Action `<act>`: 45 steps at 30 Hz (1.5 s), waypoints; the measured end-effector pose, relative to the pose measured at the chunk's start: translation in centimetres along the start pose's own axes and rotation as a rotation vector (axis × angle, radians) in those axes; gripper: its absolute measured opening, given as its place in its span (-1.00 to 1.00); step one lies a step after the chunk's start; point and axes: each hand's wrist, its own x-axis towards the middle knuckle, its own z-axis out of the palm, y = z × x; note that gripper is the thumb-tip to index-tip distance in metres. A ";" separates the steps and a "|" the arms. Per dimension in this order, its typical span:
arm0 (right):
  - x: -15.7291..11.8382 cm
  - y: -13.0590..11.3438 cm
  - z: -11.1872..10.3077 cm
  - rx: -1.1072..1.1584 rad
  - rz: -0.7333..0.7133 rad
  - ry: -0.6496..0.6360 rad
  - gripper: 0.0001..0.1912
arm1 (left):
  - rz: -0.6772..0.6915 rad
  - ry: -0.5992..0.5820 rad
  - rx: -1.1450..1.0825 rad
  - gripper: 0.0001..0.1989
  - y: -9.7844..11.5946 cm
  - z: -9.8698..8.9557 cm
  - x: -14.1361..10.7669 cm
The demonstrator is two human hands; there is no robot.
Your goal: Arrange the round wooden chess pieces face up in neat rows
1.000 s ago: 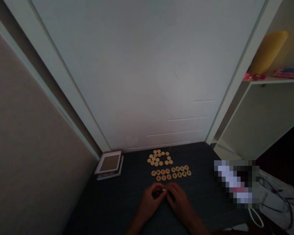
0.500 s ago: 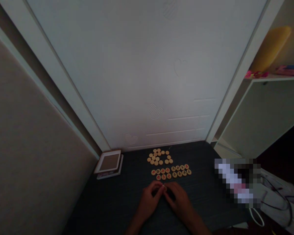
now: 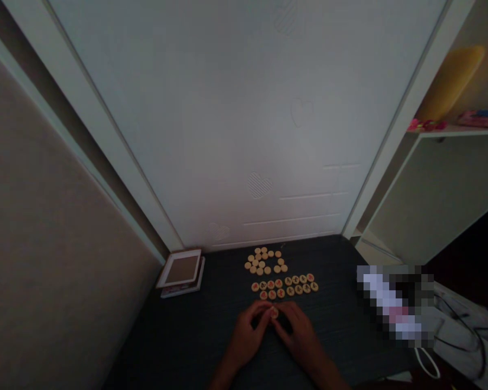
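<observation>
Between the fingertips of both hands is a round wooden Chinese chess piece [image 3: 274,312], its marked face turned up toward me. My left hand [image 3: 248,329] pinches it from the left, and my right hand [image 3: 296,331] closes on it from the right. Just beyond the fingers lie two rows of face-up chess pieces [image 3: 281,293] with red and black characters. Farther back, near the white panel, a loose group of plain-faced chess pieces [image 3: 259,271] forms a rough ring, with several bunched on its left.
Everything rests on a dark table [image 3: 179,336]. A white box with a brown panel [image 3: 183,270] sits at the back left. A white panel [image 3: 236,135] rises behind the table. At the right are a blurred-out patch [image 3: 394,309] and a white cable loop [image 3: 427,364].
The piece in my fingers has turned so that its face now shows, where before only a pale edge was visible. Both hands stay in nearly the same place.
</observation>
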 end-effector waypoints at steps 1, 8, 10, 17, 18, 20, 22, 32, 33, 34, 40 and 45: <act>0.0 0.0 0.0 -0.001 0.003 0.002 -0.74 | 0.006 -0.002 0.002 -0.80 0.0 0.0 0.0; -0.3 0.8 0.3 -0.035 -0.045 0.033 -0.62 | -0.003 -0.012 -0.004 -0.77 -0.8 0.1 0.0; -0.3 0.9 0.3 -0.048 -0.074 0.026 -0.59 | -0.019 -0.012 0.001 -0.76 -1.0 0.1 0.0; -0.3 0.7 0.1 -0.032 -0.113 -0.014 -0.63 | -0.053 0.029 -0.006 -0.75 -1.2 0.2 0.1; -0.3 0.7 0.1 -0.030 -0.116 -0.009 -0.65 | -0.060 0.030 -0.004 -0.74 -1.1 0.2 0.1; -0.3 0.7 0.2 -0.030 -0.116 0.001 -0.68 | -0.072 0.025 -0.001 -0.74 -1.0 0.2 0.1; -0.3 0.7 0.2 -0.032 -0.108 -0.001 -0.71 | -0.071 0.018 -0.005 -0.75 -0.9 0.2 0.1; -0.3 0.5 0.3 -0.053 -0.046 -0.001 -0.65 | -0.032 -0.011 -0.056 -0.76 -0.4 0.3 -0.1; -0.3 0.4 0.2 -0.055 -0.050 0.008 -0.65 | -0.033 -0.014 -0.051 -0.76 -0.4 0.3 -0.1; -0.2 0.4 0.2 -0.054 -0.055 0.018 -0.65 | -0.036 -0.013 -0.041 -0.75 -0.4 0.3 -0.2; 0.1 0.3 0.0 -0.020 -0.096 0.007 -0.62 | -0.031 -0.010 -0.012 -0.72 -0.1 0.3 -0.3; 0.1 0.3 -0.2 -0.010 -0.093 0.007 -0.60 | -0.019 -0.024 0.009 -0.67 0.4 0.1 -0.3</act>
